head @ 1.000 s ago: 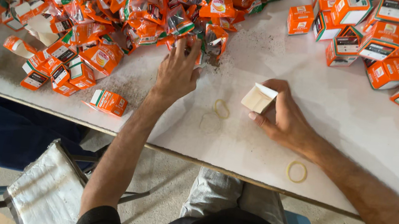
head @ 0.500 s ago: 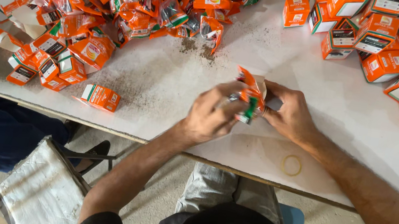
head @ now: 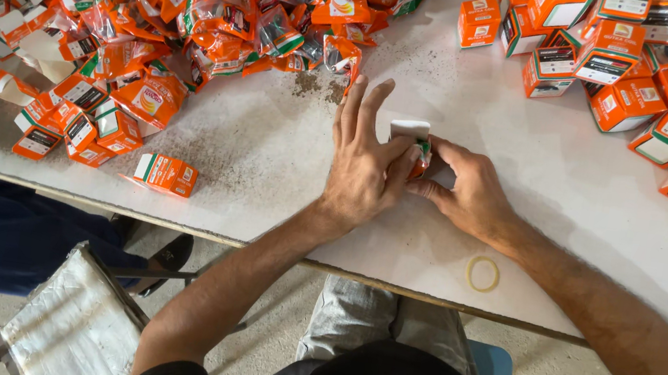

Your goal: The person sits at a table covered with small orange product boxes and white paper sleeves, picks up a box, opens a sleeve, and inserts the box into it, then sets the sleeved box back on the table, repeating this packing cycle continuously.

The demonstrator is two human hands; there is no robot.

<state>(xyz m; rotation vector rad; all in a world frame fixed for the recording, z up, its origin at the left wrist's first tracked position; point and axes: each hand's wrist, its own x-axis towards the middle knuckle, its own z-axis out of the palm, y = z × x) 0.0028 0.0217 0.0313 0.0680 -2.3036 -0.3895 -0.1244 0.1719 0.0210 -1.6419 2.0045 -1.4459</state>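
On the far left of the white desk [head: 269, 152] lies a heap of orange packets [head: 168, 7], with one small orange box [head: 166, 173] apart near the front edge. At the middle, the left hand [head: 364, 161] presses a small box [head: 412, 142] with an orange packet in it, thumb against it and the other fingers spread upward. The right hand [head: 472, 194] pinches the same box from the other side. Right of it lies a rubber band [head: 483, 273], and behind, a cluster of filled boxes [head: 630, 64].
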